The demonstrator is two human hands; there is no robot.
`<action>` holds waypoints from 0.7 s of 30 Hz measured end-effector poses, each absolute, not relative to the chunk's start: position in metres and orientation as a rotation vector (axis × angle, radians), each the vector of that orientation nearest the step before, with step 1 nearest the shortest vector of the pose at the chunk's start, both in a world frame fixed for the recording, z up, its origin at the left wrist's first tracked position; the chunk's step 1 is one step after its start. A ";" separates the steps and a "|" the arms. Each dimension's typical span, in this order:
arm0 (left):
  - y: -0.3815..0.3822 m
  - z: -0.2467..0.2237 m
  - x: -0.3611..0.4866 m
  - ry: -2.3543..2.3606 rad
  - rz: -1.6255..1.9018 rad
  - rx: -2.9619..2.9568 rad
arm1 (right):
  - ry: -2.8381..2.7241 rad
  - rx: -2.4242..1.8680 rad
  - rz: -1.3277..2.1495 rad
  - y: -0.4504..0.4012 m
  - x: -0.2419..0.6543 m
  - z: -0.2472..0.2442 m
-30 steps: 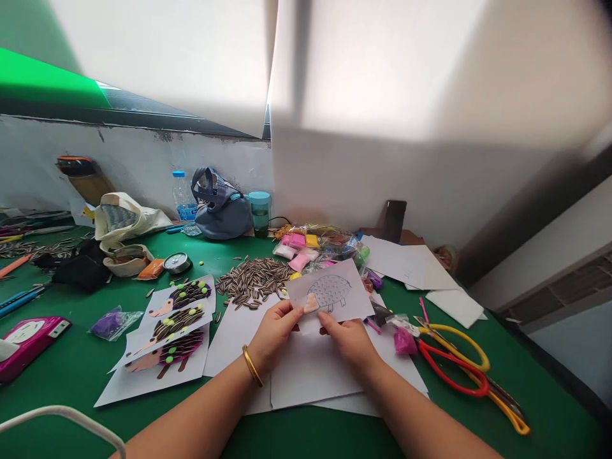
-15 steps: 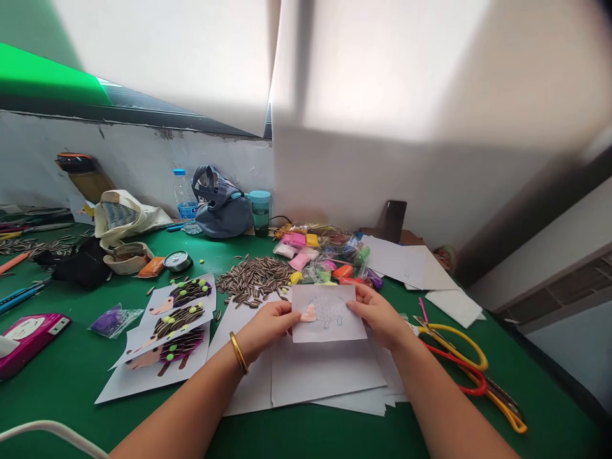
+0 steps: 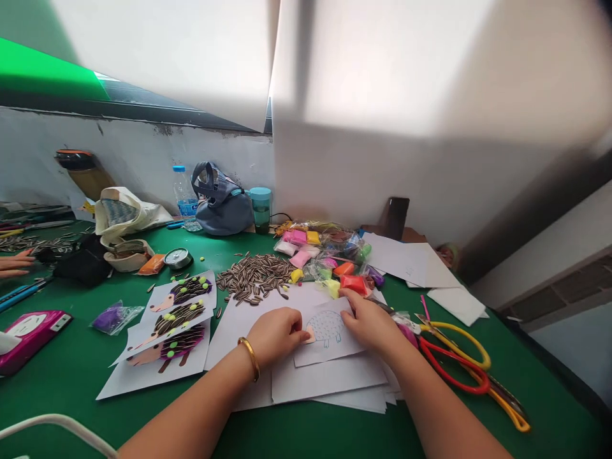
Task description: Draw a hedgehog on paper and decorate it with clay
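Note:
A white paper card (image 3: 306,357) with a blue-outlined hedgehog drawing (image 3: 325,326) lies flat on a stack of white sheets (image 3: 329,382). Peach clay (image 3: 310,334) covers the hedgehog's face. My left hand (image 3: 277,333), with a gold bangle at the wrist, has curled fingers and its thumb at the clay; whether anything is pinched there is hidden. Over the card's right side rests my right hand (image 3: 370,322), thumb and forefinger apart, touching the paper. Beyond both hands lies a heap of striped sunflower seeds (image 3: 253,277).
Three seed-covered hedgehog pictures (image 3: 182,319) lie at left, near purple clay (image 3: 112,319). Packets of coloured clay (image 3: 306,245) stand behind the seeds. Scissors (image 3: 459,357) lie at right. Another person's hand (image 3: 14,262) shows at the left edge. A phone (image 3: 396,217) leans against the wall.
The card has gone from being held up between both hands to lying on the paper stack. My left hand has curled its fingers by the clay face. Another person's hand has appeared at left.

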State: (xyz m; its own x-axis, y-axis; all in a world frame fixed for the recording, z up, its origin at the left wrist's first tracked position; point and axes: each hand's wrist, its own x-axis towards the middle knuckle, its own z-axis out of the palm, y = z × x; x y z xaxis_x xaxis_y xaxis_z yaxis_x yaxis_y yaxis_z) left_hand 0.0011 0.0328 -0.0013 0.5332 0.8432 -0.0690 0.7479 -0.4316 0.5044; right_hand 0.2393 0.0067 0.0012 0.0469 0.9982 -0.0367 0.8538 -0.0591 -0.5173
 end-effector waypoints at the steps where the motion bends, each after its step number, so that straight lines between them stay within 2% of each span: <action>1: 0.031 -0.001 0.003 1.312 0.227 2.336 | -1.906 -2.004 0.542 0.006 0.238 0.002; 8: 0.028 -0.005 0.009 1.366 0.170 2.409 | -1.997 -1.999 0.524 0.009 0.236 -0.005; 10: 0.029 -0.004 0.007 1.364 0.303 2.379 | -1.993 -1.908 0.519 0.008 0.237 -0.005; 14: 0.033 -0.001 0.003 1.313 0.813 2.323 | -2.115 -1.499 0.511 0.003 0.233 -0.001; 15: 0.034 -0.001 0.002 1.277 0.830 2.291 | -2.130 -1.420 0.511 0.002 0.232 0.000; 19: 0.039 -0.005 0.002 1.217 0.541 2.104 | -1.910 -1.379 0.473 0.003 0.242 0.004; 21: 0.041 -0.007 0.003 1.320 0.535 2.039 | -1.693 -1.478 0.366 0.005 0.254 0.007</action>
State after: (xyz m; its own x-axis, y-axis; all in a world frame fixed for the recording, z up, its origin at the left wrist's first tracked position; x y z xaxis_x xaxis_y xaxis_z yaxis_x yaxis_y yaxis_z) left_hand 0.0028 0.0411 -0.0069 0.4117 0.9113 -0.0068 0.6495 -0.2882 0.7036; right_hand 0.2541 0.0046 0.0069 0.0455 0.9182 0.3936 0.6735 0.2628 -0.6909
